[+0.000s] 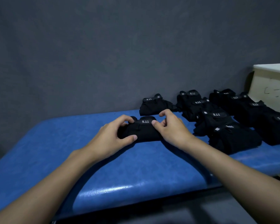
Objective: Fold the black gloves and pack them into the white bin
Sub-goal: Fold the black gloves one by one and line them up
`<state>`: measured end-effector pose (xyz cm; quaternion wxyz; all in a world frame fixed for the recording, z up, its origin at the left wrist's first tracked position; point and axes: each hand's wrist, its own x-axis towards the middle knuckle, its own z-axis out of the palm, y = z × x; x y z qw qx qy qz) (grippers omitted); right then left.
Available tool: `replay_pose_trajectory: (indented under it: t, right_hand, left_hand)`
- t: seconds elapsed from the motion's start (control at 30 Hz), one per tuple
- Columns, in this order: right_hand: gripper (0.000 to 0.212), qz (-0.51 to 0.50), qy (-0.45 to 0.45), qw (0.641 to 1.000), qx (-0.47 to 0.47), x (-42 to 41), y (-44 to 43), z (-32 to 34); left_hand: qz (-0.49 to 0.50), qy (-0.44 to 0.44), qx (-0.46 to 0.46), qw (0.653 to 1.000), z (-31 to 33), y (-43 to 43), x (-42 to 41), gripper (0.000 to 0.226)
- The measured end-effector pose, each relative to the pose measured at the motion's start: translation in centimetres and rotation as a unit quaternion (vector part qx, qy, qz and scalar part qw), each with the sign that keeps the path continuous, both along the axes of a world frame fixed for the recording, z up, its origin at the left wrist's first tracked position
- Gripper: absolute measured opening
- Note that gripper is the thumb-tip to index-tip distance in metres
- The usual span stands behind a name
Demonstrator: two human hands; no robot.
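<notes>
A folded black glove (143, 130) with a "5.11" label lies on the blue padded table (120, 172) in front of me. My left hand (111, 137) grips its left end, thumb on the front edge and fingers over the top. My right hand (171, 128) pinches its right end by the label strap. Another folded glove (153, 105) sits just behind. Several more black gloves (225, 120) are piled to the right. The white bin (271, 88) stands at the far right, its inside hidden.
A dark grey backdrop (103, 54) rises right behind the table. The table's rounded front edge (120, 196) runs below my forearms. The glove pile reaches up to the bin's base.
</notes>
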<state>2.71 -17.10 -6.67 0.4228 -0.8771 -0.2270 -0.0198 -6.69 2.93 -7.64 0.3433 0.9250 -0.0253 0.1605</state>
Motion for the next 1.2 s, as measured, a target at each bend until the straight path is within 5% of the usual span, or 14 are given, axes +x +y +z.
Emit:
replay_pose_trajectory:
  t: [0.37, 0.63, 0.97, 1.2]
  right_hand:
    - [0.060, -0.008, -0.056, 0.975, -0.214, 0.2, -1.0, 4.2]
    - [0.033, 0.050, -0.092, 0.926, -0.364, 3.5, -1.6, 5.3]
    - [0.037, 0.108, -0.123, 0.936, -0.312, 5.9, -5.4, 6.8]
    - [0.034, 0.129, -0.151, 0.935, -0.294, 6.6, -12.0, 8.2]
  left_hand:
    - [0.043, -0.012, 0.071, 0.996, 0.5, -3.7, 3.7, 0.038]
    - [0.084, -0.007, 0.113, 0.990, 0.9, -5.5, 7.0, 0.040]
    - [0.149, 0.025, 0.126, 0.980, 2.2, -7.7, 7.6, 0.049]
    - [0.139, -0.014, 0.191, 0.972, 7.5, -14.6, 6.5, 0.021]
